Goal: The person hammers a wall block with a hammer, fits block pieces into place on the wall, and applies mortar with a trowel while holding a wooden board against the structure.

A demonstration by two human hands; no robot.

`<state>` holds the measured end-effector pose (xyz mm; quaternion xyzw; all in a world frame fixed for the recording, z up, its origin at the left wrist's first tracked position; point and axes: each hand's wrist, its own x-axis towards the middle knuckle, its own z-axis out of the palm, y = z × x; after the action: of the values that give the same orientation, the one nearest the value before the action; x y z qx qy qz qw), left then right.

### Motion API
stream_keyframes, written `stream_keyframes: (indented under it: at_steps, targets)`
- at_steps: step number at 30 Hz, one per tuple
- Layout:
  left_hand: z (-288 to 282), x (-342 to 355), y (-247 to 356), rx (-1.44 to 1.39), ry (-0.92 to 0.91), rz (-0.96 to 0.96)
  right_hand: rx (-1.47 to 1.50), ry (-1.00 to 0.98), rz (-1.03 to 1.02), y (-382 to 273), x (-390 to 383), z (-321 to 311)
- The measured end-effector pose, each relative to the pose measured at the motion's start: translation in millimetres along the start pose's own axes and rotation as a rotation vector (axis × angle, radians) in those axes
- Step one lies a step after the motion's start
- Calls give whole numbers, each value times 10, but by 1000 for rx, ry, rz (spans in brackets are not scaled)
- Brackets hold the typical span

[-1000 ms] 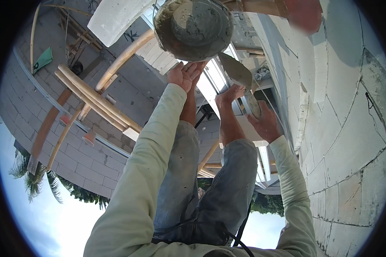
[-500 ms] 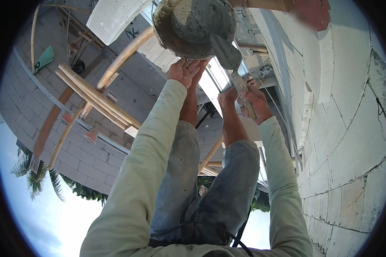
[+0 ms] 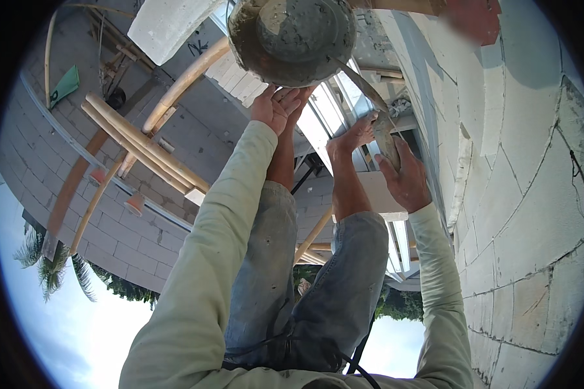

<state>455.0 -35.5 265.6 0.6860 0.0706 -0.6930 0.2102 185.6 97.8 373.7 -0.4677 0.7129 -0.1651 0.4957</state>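
Observation:
A round grey pan [image 3: 292, 39] full of wet mortar sits at the top of the view. My left hand [image 3: 276, 107] rests its fingers against the pan's near rim. My right hand [image 3: 405, 178] grips the handle of a trowel [image 3: 366, 94]; the thin, mortar-smeared blade reaches up to the pan's right edge. Both sleeves are pale green. My jeans-clad legs [image 3: 305, 272] stretch between my arms, and a bare foot [image 3: 353, 136] lies just left of the trowel hand.
A curved wall of white blocks [image 3: 525, 194] with grey joints rises close on the right. A loose white block [image 3: 169, 23] lies at top left. Bamboo poles [image 3: 143, 149] cross a grey block wall on the left. A red object [image 3: 474, 16] sits at top right.
My right hand has shifted right and slightly down with the trowel, and the blade now points up to the pan's edge. My left hand stays against the pan.

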Motion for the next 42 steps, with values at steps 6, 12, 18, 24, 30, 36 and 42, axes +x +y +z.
stream_keyframes:
  at_steps: [6,12,18,24,30,36,42]
  targets:
    - [30,138,-174,-65,6,19,-427,-99,82,440,922,680]
    - [38,141,-101,-54,80,18,-547,-66,146,694,727,787]
    - [-67,95,47,-4,93,-8,-617,-101,397,1041,8,325]
    - [-71,-166,435,433,257,139,-377,-66,711,1355,-935,-362]
    - [592,-36,1688,851,336,936,-356,-14,813,1101,-1486,-225]
    - [972,682,1935,1300,-28,930,-278,-11,947,948,-1937,-73]
    - [976,-101,1814,1141,-201,621,-265,-29,1135,681,-2279,-144]
